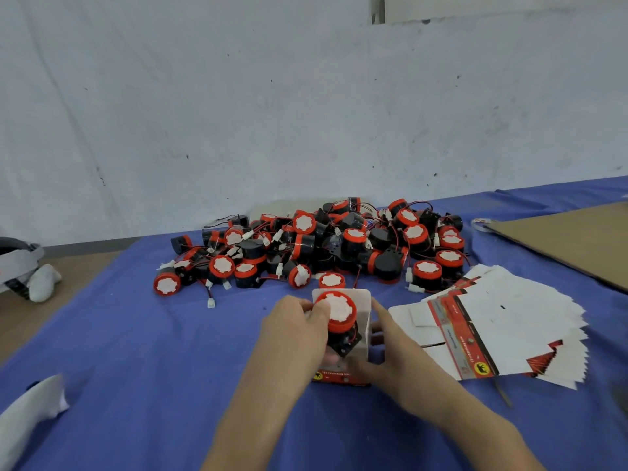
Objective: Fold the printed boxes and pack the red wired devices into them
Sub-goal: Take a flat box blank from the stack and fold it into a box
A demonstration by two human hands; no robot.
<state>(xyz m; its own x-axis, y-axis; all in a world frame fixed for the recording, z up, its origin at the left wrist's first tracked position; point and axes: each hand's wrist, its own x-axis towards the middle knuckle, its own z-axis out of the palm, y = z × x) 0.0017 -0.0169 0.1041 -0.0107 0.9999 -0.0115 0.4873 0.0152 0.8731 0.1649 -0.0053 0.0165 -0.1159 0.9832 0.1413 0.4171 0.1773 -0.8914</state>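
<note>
Left hand (293, 321) grips red device (338, 312), partly inside box (362, 296).

my left hand (295, 322) and right hand (402, 356) are bare, and both forearms (475, 423) are uncovered as far up as i see.

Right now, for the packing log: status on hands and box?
Left hand grips red device, partly inside box. Right hand holds box. Nothing in the way.

Head cam: one wide view.
It is looking forward and down over the table (136, 334), sitting close above its near edge and taking in the pile (316, 246) and wall (238, 96) beyond.
</note>
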